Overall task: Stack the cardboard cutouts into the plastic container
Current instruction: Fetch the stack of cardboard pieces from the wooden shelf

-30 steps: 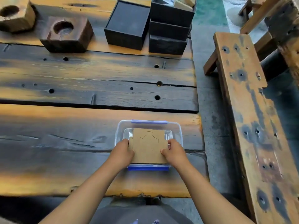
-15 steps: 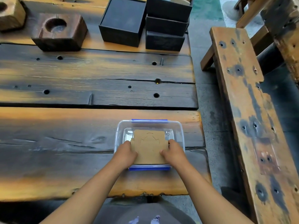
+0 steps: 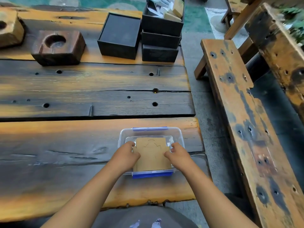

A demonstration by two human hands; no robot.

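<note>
A clear plastic container [image 3: 178, 134] with blue clips stands near the front right corner of the wooden table. A brown cardboard cutout [image 3: 152, 153] with cut lines on it lies inside, its near edge by the container's front wall. My left hand [image 3: 125, 154] grips the cutout's left edge and my right hand [image 3: 178, 153] grips its right edge. Both hands reach down into the container. Whether other cutouts lie under this one is hidden.
Black boxes [image 3: 120, 36] stand at the table's far right, one stack [image 3: 162, 32] holding cardboard pieces on top. Two wooden blocks with round hollows [image 3: 58, 46] sit at the far left. A wooden bench [image 3: 243, 116] runs along the right, across a narrow gap.
The cutout has sunk a little deeper and flatter into the container, with both hands still on its edges. The camera has tilted up, showing more of the far table.
</note>
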